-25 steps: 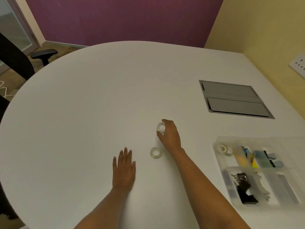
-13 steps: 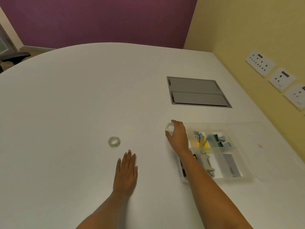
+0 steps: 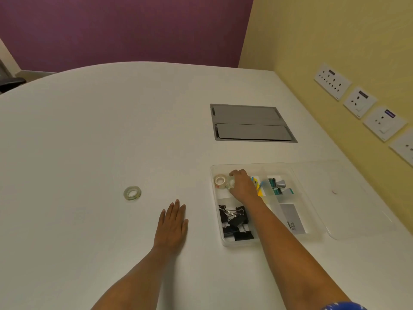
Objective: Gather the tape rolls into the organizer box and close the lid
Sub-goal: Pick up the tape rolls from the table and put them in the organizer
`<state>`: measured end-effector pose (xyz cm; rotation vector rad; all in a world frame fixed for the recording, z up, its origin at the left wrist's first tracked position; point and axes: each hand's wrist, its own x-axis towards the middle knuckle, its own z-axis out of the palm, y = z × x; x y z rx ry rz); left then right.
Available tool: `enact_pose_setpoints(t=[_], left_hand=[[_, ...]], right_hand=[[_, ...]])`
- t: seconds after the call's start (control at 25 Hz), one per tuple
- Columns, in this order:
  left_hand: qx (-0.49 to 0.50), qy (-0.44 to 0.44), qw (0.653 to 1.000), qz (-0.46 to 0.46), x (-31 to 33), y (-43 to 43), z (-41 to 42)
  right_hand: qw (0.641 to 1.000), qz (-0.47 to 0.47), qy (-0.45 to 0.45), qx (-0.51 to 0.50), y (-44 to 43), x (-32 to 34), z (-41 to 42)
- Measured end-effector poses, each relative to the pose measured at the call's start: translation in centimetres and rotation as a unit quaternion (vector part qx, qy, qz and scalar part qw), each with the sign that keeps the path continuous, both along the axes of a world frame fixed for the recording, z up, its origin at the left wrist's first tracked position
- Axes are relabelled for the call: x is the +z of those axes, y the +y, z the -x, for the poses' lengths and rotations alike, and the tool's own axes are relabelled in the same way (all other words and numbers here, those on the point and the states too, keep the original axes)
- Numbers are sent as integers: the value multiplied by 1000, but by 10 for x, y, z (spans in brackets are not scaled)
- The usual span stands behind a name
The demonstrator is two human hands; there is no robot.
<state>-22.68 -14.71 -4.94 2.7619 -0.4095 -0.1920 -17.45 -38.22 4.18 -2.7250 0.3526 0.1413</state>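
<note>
Holding 1 clear tape roll point(image 3: 230, 183) on edge, right hand point(image 3: 243, 186) is over the organizer box point(image 3: 312, 220); left hand point(image 3: 172, 224) lies flat, fingers spread narrow.

Much of the clear tape roll point(image 3: 231, 183) in the organizer box point(image 3: 312, 220) is covered by the right hand point(image 3: 243, 186), so it cannot be told whether it is gripped or merely touched. The middle compartments are hidden under the right forearm, and only slivers of yellow and blue point(image 3: 257, 185) are seen beside the wrist. The print on the grey card point(image 3: 292, 219) is too small to be read, and the wall sockets point(image 3: 400, 148) are cut off by the right edge.
</note>
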Motion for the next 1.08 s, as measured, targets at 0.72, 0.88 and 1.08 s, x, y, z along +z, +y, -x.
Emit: enact_pose_setpoints(t=[0.72,0.88,1.08], left_hand=[[22,-32,999,10,-11,0,-8],[20,-28,999,24,-9,0,-8],[16,-28,999,37,-7,3,-7]], right_hand=[[957,245,84,133,-6,-12,-29],[963,227,69,127,-6,-7,-28],[995,57,-74,22,18,12,-33]])
